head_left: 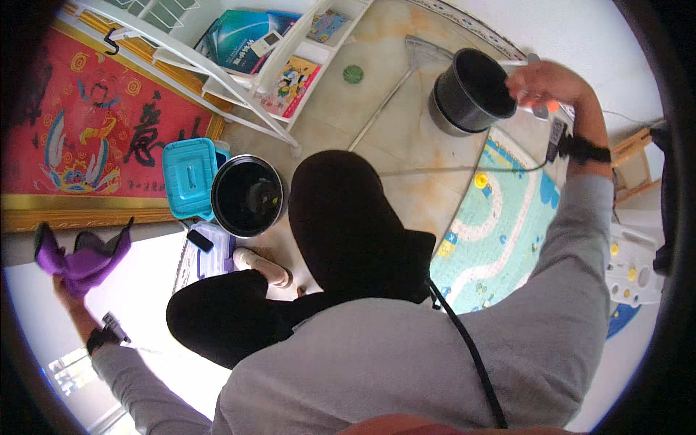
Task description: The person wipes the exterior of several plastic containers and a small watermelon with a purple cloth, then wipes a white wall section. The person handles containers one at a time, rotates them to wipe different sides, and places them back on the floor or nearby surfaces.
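Observation:
My left hand (66, 296) is far out at the left, holding a purple cloth (87, 266) with dark edges. At the upper right, my right hand (557, 81) is blurred, with its fingers around a grey-and-orange object (550, 106) whose kind I cannot make out. Just left of that hand is a tilted black cylindrical bucket (459, 89); whether they touch is unclear. Another round black bucket (239, 196) with a light rim is on the floor beside my knees. Glints show inside it.
A turquoise lidded box (190, 176) adjoins the nearer bucket. A phone (200, 241) rests on a clear plastic box (217, 255). White shelving (280, 133) holds books. A long-handled rake-like tool (383, 100), a green ball (353, 74) and a patterned play mat (495, 234) are on the floor.

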A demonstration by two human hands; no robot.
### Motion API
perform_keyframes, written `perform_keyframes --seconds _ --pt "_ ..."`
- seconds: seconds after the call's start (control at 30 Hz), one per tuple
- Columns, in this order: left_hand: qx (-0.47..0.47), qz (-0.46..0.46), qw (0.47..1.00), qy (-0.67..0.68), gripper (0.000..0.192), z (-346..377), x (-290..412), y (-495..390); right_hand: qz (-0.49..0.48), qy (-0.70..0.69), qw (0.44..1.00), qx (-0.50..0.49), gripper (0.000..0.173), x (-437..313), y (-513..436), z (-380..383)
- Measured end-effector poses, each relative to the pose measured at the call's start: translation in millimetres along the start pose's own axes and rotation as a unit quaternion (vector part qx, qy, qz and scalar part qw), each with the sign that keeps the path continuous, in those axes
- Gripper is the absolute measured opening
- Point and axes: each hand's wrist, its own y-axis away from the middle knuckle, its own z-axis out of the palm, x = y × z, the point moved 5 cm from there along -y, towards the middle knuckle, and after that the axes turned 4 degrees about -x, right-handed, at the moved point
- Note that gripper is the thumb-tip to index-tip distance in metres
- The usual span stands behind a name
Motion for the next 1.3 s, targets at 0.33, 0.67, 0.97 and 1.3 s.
perform_keyframes --seconds 0.33,0.67,0.97,1.3 --pt "-0.168 -0.133 0.937 -0.277 0.063 182 6 50 -0.292 0.366 0.884 -0.015 0.044 33 -268 135" --pt "0.029 -0.183 0.972 -0.144 0.055 314 -132 60 -0.027 0.220 0.960 0.171 0.084 67 -454 224" --pt "0.185 -0.189 0.937 -0.230 0.044 230 -145 94 0.008 0.321 0.923 0.211 0.058 61 -440 268" --pt "0.178 -0.112 0.967 -0.141 0.038 265 -150 87 -0.103 -0.254 0.955 -0.113 0.086 94 -279 296"
